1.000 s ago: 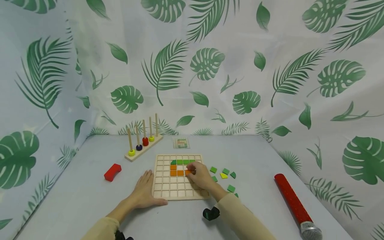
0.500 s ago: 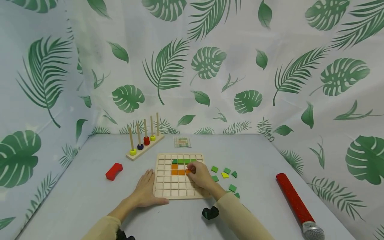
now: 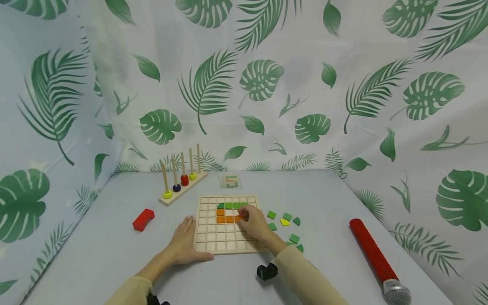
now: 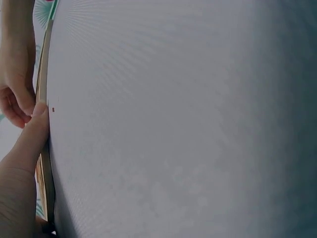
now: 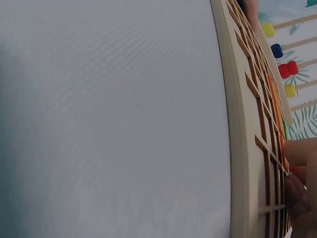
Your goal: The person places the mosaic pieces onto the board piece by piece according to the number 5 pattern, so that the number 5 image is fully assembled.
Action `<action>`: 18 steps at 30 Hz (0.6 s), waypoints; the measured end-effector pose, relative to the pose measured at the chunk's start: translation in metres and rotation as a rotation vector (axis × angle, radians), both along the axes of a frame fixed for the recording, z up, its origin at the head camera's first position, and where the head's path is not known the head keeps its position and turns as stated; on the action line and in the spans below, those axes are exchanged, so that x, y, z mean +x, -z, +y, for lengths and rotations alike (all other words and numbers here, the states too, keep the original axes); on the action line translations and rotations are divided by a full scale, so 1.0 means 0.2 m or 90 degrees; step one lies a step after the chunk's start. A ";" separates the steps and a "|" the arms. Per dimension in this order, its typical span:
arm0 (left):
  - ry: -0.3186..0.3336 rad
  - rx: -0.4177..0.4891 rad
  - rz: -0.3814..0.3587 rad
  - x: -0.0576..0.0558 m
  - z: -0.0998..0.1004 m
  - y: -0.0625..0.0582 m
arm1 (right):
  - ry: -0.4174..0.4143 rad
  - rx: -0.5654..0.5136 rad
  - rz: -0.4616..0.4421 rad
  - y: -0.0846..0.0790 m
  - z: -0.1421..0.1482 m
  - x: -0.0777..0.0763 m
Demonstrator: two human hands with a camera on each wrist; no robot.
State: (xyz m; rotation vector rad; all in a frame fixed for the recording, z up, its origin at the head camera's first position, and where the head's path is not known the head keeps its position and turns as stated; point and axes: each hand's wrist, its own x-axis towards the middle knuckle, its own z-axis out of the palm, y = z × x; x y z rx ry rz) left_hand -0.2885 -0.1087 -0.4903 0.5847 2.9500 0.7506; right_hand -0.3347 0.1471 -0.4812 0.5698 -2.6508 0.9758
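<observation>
Leaf-print cloth [image 3: 228,97] backs my worktop [image 3: 95,258]. On the grid board [image 3: 221,236] my right hand [image 3: 254,223] pinches an orange tile [image 3: 238,219], likely light, stiff, best held edgewise; my straight-fingered left hand [image 3: 184,242] flanks the board.

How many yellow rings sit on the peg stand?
2: one yellow ring on the nearest peg, the other ring on the second-farthest peg. None seem hidden.

There were one left hand [image 3: 183,245], one right hand [image 3: 254,222], one grid board [image 3: 221,238], at least four orange tiles [image 3: 229,219], at least seven loose green pieces [image 3: 271,214], one yellow piece [image 3: 284,222], one card [image 3: 230,181], one five-peg stand [image 3: 187,187], five beads [image 3: 184,181], one red block [image 3: 143,220] and one microphone [image 3: 373,252].
</observation>
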 end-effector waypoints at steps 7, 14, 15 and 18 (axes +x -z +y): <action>0.002 0.005 0.013 0.00 0.00 0.00 | 0.011 -0.046 -0.006 -0.03 0.10 0.04; 0.003 0.007 0.007 0.00 0.00 -0.01 | 0.073 -0.055 -0.009 -0.05 0.27 0.05; 0.003 0.012 0.009 0.01 0.00 -0.01 | 0.080 -0.057 -0.008 -0.05 0.30 0.05; 0.007 0.011 0.009 0.01 0.00 0.00 | 0.093 -0.068 -0.007 -0.05 0.36 0.07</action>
